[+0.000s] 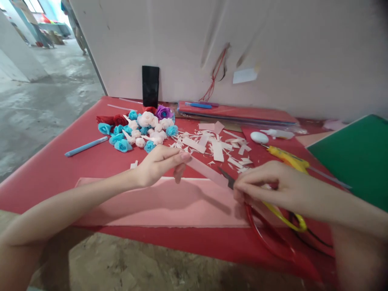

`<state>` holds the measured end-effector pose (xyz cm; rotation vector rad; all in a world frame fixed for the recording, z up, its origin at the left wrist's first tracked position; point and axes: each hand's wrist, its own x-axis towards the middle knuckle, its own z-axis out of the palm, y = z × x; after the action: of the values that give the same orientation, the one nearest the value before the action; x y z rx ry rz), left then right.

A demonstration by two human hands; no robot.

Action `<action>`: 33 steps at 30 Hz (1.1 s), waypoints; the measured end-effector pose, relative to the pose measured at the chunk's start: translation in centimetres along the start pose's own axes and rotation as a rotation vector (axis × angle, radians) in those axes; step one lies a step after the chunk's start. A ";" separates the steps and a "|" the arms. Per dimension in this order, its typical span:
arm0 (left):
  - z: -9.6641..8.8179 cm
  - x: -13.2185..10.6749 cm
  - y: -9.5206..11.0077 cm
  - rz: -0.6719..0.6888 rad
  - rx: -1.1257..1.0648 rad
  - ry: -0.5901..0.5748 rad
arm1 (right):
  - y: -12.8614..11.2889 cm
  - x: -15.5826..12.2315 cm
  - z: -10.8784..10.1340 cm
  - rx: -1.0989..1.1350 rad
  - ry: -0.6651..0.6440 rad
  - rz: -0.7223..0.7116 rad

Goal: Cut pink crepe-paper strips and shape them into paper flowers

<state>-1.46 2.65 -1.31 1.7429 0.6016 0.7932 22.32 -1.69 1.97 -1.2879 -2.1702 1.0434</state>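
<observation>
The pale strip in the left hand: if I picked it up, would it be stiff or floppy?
Probably light, since the strip looks thin and narrow. It likely has some stiffness, as it runs fairly straight from the left hand toward the scissors, though anything so thin may bend if pushed.

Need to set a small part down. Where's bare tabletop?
Best patch: the red table between the blue pen left of the flowers and the pink sheet, running out to the table's left edge. Crowded: beyond the left hand, with flowers and scraps; and right, with scissors, glue gun and green sheet.
</observation>
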 end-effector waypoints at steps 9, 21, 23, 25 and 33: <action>0.6 -0.2 0.2 -0.024 0.093 -0.077 | -1.5 2.2 4.1 0.329 0.040 0.078; 1.5 -0.4 0.5 -0.242 0.022 -0.157 | -0.3 2.5 5.7 0.669 -0.215 0.170; 1.1 -0.1 0.4 -0.256 -0.079 -0.130 | -0.3 2.4 5.5 0.732 -0.259 0.185; 0.5 0.2 0.2 -0.249 -0.179 -0.080 | -0.3 2.4 5.0 0.761 -0.283 0.197; -0.7 0.7 0.0 -0.196 -0.350 -0.053 | -0.7 2.1 2.7 0.669 -0.209 0.146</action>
<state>-1.53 3.56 -0.98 1.3592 0.5515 0.6675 19.09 -1.16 0.77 -1.0502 -1.6293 1.8293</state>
